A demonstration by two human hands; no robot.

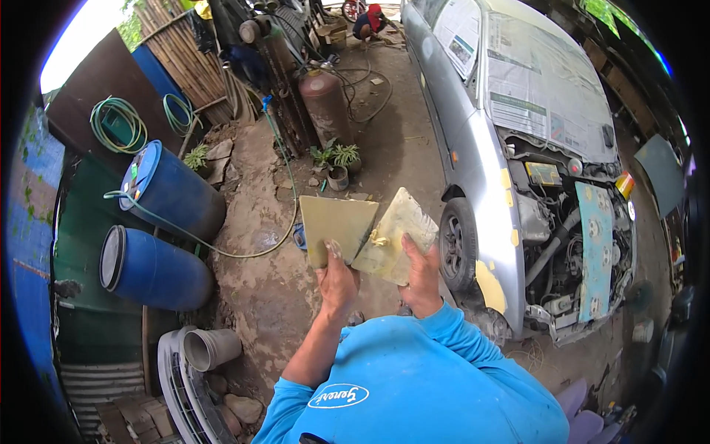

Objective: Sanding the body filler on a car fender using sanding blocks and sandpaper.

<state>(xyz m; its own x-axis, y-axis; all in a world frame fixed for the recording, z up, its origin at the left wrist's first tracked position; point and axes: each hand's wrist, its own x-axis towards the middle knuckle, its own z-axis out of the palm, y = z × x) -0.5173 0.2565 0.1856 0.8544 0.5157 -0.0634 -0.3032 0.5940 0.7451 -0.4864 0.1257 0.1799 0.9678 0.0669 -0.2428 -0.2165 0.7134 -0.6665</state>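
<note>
In front of my body, my left hand (338,285) grips the lower edge of a flat, olive-yellow plate (339,218), its thumb pressed on the upper face. My right hand (424,275) is closed on the right side of a putty board (403,222), pale and smeared, with a chipped edge. A small lump of yellow putty (379,240) sits on that board. The two pieces meet or overlap along their inner edges; I cannot tell if they touch. The fingers beneath both pieces are mostly hidden.
Right stands a silver car (484,192) with papered windows, an exposed engine bay (555,244) and yellow patches. Blue barrels (159,266), a hose (255,254) and a bumper (177,377) with a grey bucket (211,349) are left. Ahead are a rusty tank (323,107), potted plants (338,176) and a crouching person (370,24).
</note>
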